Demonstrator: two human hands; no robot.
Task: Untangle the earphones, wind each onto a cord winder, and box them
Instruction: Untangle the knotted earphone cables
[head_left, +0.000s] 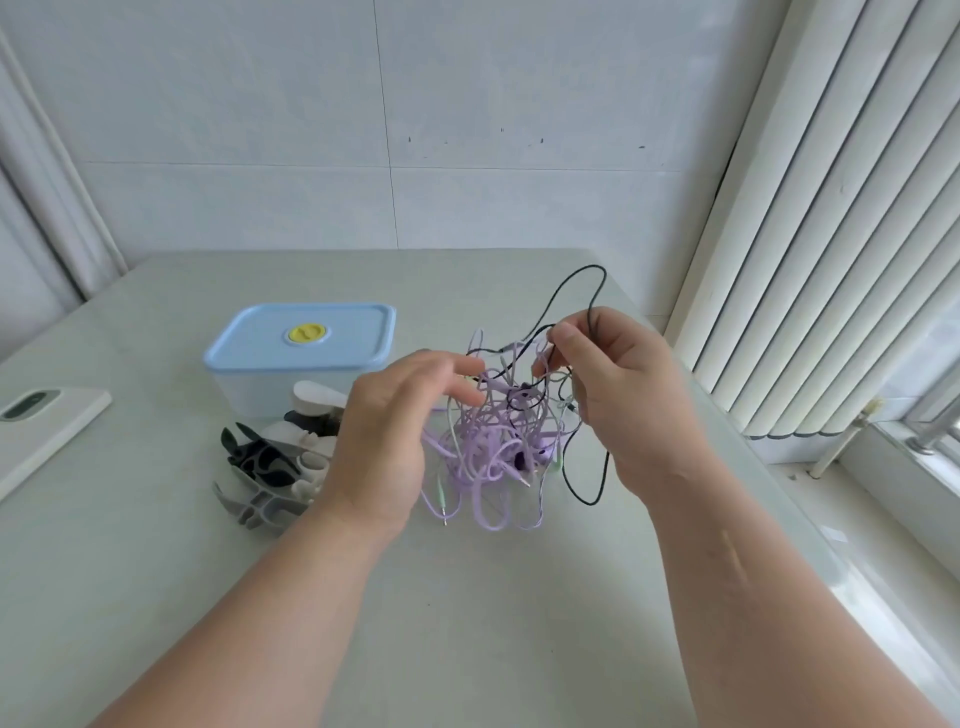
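Observation:
A tangle of earphone cords (493, 441), mostly lilac with pale green and black strands, hangs above the table between my hands. My right hand (623, 389) pinches the black cord (582, 291) near the top of the tangle, and a loop of it arches up behind my fingers. My left hand (395, 431) is at the tangle's left side, fingers curled into the lilac strands. A pile of black, white and grey cord winders (275, 462) lies left of my left hand. Behind them stands the clear box with a blue lid (301, 343), closed.
A white device with a dark screen (41, 431) lies at the table's left edge. The pale table (467, 623) meets a tiled wall at the back. White vertical blinds (831, 234) and a window sill run along the right side.

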